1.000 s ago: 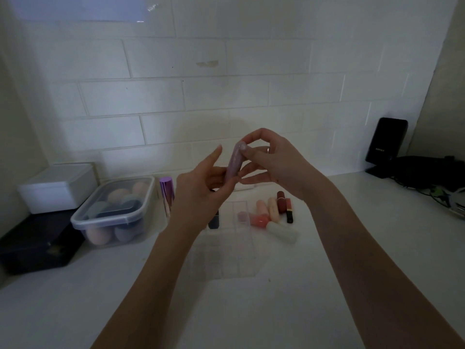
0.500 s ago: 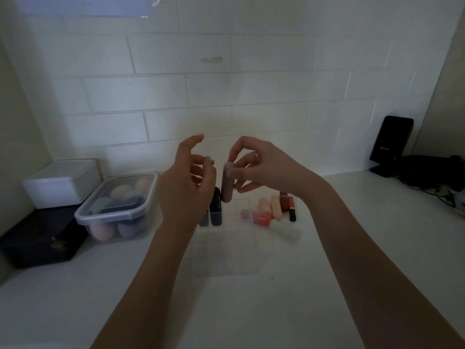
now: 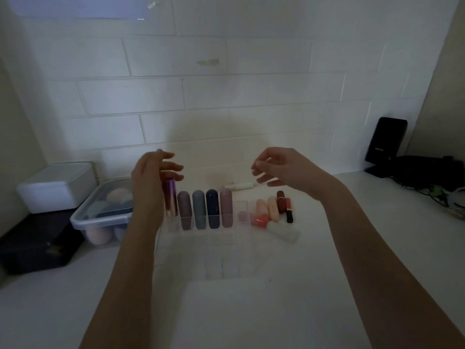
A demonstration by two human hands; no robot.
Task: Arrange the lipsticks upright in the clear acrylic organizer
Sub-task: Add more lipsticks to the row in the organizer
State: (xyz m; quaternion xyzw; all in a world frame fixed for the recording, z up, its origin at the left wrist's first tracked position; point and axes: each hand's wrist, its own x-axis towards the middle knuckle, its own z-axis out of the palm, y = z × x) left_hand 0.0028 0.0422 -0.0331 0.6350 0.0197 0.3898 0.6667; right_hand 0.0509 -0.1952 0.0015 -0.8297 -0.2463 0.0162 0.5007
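The clear acrylic organizer (image 3: 214, 248) sits mid-counter. Its back row holds several upright lipsticks: metallic purple (image 3: 171, 197), mauve (image 3: 185, 210), grey-blue (image 3: 198, 209), navy (image 3: 212, 207) and pink (image 3: 225, 207). My left hand (image 3: 153, 180) hovers over the row's left end, fingers spread, partly hiding the purple one. My right hand (image 3: 279, 170) floats above and right of the row, fingers loosely curled and empty. Right of the organizer lie loose lipsticks: coral (image 3: 259, 219), peach (image 3: 273, 209), dark red (image 3: 281, 201), red-and-black (image 3: 289, 210) and white (image 3: 283, 231).
A lidded plastic tub of makeup sponges (image 3: 103, 212) stands left of the organizer, with a white box (image 3: 57, 187) and a black box (image 3: 32, 245) beyond it. A white tube (image 3: 241, 186) lies near the tiled wall. A black speaker (image 3: 386, 144) and cables (image 3: 427, 177) occupy the right corner.
The pink lipstick held between both hands went down with my right hand and now stands in the organizer's back row. Both hands have let go and moved apart.
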